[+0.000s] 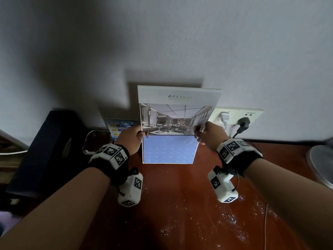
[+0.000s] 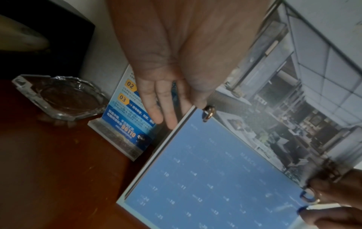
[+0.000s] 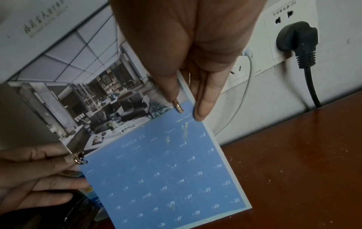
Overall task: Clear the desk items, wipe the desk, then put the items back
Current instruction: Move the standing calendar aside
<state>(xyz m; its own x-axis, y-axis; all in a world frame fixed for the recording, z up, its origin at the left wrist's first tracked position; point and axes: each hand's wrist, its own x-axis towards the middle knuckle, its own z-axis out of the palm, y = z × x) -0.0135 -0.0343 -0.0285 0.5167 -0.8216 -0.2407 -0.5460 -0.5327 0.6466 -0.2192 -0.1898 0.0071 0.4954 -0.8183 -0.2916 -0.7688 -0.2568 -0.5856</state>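
- as left hand [image 1: 130, 139] and right hand [image 1: 210, 135] pinch the calendar [image 1: 169, 148] at its ring corners, fingers [image 3: 203, 99] clamped, it's upright at the bench [image 1: 180, 195] back edge.
- it lies between both hands, equally near.

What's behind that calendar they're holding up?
Behind the calendar is the white wall. A blue sign card pokes out at its left edge and a socket panel at its right; the rest of each is covered.

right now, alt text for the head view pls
The left hand and right hand hold a ring-bound desk calendar with a blue date page upright over a reddish-brown wooden desk. A clear glass ashtray sits left, a white wall socket right.
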